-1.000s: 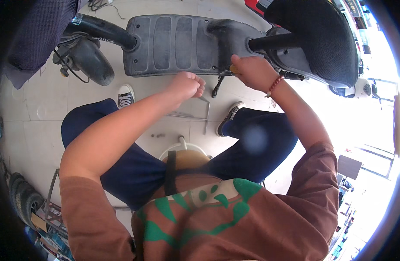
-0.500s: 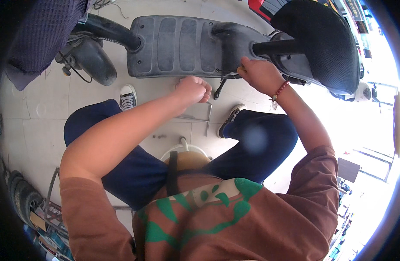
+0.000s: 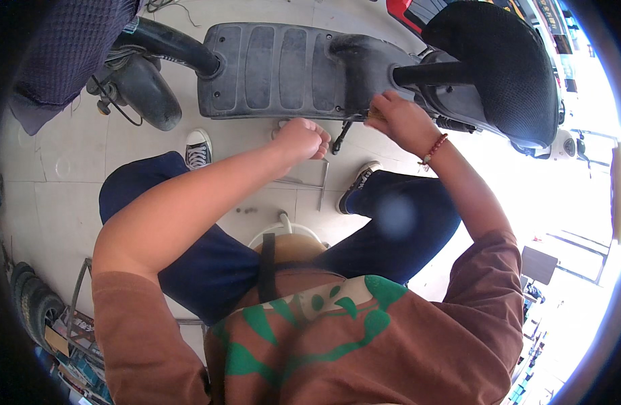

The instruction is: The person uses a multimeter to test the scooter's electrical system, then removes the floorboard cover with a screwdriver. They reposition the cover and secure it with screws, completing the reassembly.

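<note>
An electric scooter stands across the far side, its dark grey footboard (image 3: 270, 71) lengthwise in front of me. My right hand (image 3: 401, 123), with a beaded bracelet at the wrist, is by the footboard's near edge below the seat post (image 3: 432, 73). Its fingers are pinched on a small yellowish thing (image 3: 374, 115), mostly hidden. My left hand (image 3: 301, 140) is closed just in front of the footboard's near edge, fingers curled; what they hold, if anything, is hidden. Between my hands the black side stand (image 3: 340, 139) reaches down from the scooter.
At the right is the scooter's black seat (image 3: 496, 71); the front wheel's fender (image 3: 148, 94) is at the left. A thin metal rod frame (image 3: 324, 179) lies on the tiled floor between my feet. Tyres (image 3: 34, 300) and a rack with boxes stand at the lower left.
My right hand has shifted slightly down and its wrist has turned, with the fingers still pinched. My left hand has stayed nearly in place.
</note>
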Available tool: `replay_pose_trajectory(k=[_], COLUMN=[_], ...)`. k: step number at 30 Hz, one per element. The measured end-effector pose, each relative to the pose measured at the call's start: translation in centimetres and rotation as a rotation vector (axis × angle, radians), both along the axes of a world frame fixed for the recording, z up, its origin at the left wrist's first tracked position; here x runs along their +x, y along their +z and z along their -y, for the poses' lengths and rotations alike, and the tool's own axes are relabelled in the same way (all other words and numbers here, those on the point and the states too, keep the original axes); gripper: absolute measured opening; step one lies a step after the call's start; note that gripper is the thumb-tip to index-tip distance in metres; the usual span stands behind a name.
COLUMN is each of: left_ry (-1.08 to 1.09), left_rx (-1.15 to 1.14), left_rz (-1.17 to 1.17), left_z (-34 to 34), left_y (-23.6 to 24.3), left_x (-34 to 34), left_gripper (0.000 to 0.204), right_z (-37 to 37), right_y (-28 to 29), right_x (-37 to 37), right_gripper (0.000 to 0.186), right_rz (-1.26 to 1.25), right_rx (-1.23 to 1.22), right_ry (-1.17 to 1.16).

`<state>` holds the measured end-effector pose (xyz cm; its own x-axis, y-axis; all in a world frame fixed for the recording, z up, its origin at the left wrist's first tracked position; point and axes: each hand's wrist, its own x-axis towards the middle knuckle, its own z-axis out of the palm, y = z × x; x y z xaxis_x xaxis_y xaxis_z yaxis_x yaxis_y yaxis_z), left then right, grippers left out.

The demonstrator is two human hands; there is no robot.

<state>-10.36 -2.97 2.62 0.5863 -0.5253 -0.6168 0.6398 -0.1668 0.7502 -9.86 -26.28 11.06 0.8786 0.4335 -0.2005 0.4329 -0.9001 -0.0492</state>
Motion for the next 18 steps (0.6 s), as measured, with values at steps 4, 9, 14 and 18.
replay_pose_trajectory(k=[4,9,14,18], left_ry=[0.001,0.002,0.016,0.017], left_rx=[0.001,0.01,0.001,0.007], left_rz=[-0.002,0.003,-0.005,0.005], left_z=[0.0,0.0,0.0,-0.1], left_y=[-0.2,-0.1,-0.1,-0.4], left_x=[0.0,0.0,0.1,0.0], left_gripper=[0.019,0.019,0.019,0.019], right_z=[0.6,0.1,0.4,0.1], right_y=[0.0,-0.3,-0.3,0.4], right_x=[0.6,1.1,0.3,-0.1], right_gripper=[0.014,0.015,0.016,0.019], right_rz=[0.082,-0.071,-0.022,0.059], right_rx=[-0.001,-0.136,-0.088,-0.071], right_ry=[0.267,-0.082,-0.052,0.151])
